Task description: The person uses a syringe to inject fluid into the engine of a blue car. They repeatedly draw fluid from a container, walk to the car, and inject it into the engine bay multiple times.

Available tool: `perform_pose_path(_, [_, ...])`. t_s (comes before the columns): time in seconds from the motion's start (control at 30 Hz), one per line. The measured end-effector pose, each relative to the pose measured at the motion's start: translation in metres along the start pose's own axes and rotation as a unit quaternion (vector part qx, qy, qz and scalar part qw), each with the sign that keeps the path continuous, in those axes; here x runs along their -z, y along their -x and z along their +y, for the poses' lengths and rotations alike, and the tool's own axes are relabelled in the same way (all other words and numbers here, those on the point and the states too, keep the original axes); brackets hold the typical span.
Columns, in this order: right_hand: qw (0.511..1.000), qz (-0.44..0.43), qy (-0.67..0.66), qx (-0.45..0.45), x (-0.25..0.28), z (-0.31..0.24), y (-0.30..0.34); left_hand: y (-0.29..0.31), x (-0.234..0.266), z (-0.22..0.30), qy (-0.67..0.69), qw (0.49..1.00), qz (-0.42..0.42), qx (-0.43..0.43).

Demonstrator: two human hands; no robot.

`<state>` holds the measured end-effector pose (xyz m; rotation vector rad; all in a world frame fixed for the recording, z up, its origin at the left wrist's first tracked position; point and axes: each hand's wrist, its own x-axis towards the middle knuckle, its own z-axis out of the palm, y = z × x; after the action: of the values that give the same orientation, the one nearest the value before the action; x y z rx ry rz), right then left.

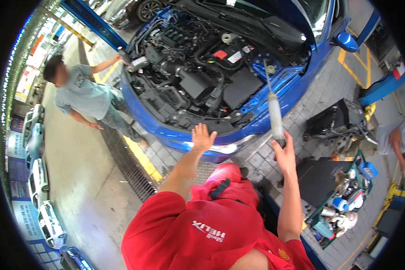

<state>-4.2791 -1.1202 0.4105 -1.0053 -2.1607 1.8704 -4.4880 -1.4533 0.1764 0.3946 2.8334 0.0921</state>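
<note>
My right hand [283, 150] is wrapped round the lower end of a large syringe [275, 111] with a translucent whitish barrel. Its long thin grey tip points up over the blue fender, toward a round cap [270, 69] near the strut mount; I cannot tell whether the two touch. My left hand [203, 137] lies with fingers stretched at the front edge of the blue car [166, 132], by the headlight, holding nothing. Between the two hands and beyond them is the uncovered engine bay [198, 85], with black covers, hoses and a battery [234, 56].
At the left a person [87, 90] in a grey shirt stands at the bumper, one hand on the front. A crate [346, 202] of bottles and cans and a black cart [335, 121] stand to my right. A floor grate [126, 162] runs at my left. Another person's arm [398, 144] shows far right.
</note>
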Motion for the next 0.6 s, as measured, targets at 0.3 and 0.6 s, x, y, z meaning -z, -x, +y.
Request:
perform_pose_path(0.3, [0.964,0.024,0.258,0.054,0.020,-0.108,-0.115,0.004,0.015,0.018,0.065,0.998,0.012,0.023])
perform_pose_path(0.6, [0.839,0.012,0.518,0.166,-0.034,-0.230,-0.255,0.006,0.023,0.012,0.108,0.993,0.039,0.023])
